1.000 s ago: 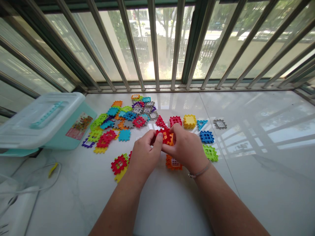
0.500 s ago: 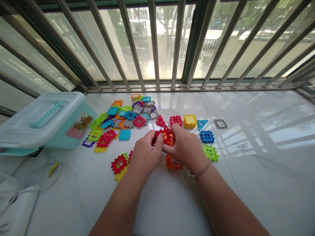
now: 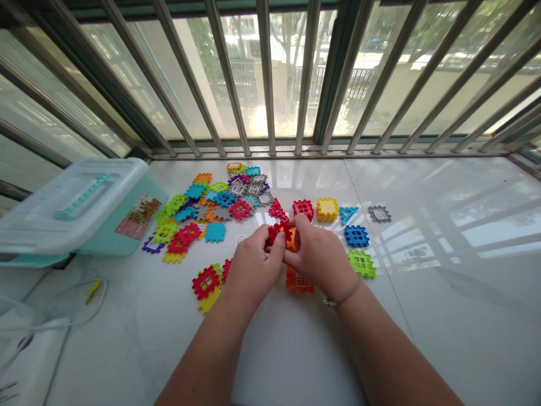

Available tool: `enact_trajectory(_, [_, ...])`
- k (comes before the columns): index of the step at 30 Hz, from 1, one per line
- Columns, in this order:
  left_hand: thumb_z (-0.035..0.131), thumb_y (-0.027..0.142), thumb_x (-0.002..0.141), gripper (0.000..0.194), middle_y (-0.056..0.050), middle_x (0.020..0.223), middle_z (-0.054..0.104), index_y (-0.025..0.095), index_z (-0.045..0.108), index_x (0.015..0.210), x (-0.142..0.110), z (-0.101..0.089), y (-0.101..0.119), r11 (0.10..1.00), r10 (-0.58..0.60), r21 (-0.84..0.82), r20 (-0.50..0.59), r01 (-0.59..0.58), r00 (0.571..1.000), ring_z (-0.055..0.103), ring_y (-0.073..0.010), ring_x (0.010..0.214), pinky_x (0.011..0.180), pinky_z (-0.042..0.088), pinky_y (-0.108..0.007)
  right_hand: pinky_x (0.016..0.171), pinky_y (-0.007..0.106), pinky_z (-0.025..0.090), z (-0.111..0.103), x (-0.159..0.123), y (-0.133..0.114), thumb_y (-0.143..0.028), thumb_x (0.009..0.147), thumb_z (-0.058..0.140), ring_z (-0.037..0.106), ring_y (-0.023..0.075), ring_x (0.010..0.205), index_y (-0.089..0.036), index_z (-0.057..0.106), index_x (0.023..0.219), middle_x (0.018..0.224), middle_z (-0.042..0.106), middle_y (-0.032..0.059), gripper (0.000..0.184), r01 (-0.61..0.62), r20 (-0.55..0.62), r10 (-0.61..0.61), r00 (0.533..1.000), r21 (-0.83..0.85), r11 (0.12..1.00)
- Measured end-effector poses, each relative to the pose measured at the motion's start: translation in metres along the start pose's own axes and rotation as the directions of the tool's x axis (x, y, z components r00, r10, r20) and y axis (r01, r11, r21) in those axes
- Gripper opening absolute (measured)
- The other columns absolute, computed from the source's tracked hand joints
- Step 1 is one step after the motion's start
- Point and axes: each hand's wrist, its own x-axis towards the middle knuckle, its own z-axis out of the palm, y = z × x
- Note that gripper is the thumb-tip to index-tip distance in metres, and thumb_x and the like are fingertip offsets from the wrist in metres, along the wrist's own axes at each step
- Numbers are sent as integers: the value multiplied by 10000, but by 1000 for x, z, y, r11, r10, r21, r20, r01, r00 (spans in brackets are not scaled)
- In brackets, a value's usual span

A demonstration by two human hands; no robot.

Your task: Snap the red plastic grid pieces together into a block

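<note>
Between my hands, just above the white tiled surface, is a red toothed building tile joined or pressed against an orange building tile. My left hand is closed on the red tile, thumb on its near side. My right hand, with a bracelet at the wrist, pinches the orange tile; its fingertips also come close to the red one. How far the two tiles interlock is hidden by my fingers. Below them lies an orange window tile, and beyond them a red triangle tile and a red window tile.
A pile of mixed tiles spreads at the left, beside a teal lidded box. Yellow, blue and green tiles lie at the right. Metal bars line the window. A white cable lies at left.
The red tile has tilted in my hands, showing less of its face and more of the orange tile. My left hand has shifted slightly right; the scattered tiles stay put.
</note>
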Motion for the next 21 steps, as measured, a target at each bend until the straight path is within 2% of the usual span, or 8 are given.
enact_trajectory(9, [569, 465, 1074, 333, 22, 712, 624, 250, 553, 820, 0, 0, -1, 1000, -8, -21, 9, 8, 1000, 555, -179, 675, 648, 330, -319, 622, 332, 301, -1, 0, -1, -428, 1020, 638, 798, 288, 779, -200, 626, 1214, 874, 820, 65, 300, 3, 1, -3, 1000, 13, 1000])
enact_trajectory(21, [578, 474, 1062, 348, 16, 690, 626, 255, 534, 796, 0, 1, -1, 1000, -6, -18, 4, 6, 1000, 557, -182, 652, 631, 338, -316, 612, 323, 299, 1, 0, 0, -440, 1021, 639, 802, 290, 773, -205, 619, 1218, 875, 828, 71, 307, 11, -7, -11, 1000, 12, 1000])
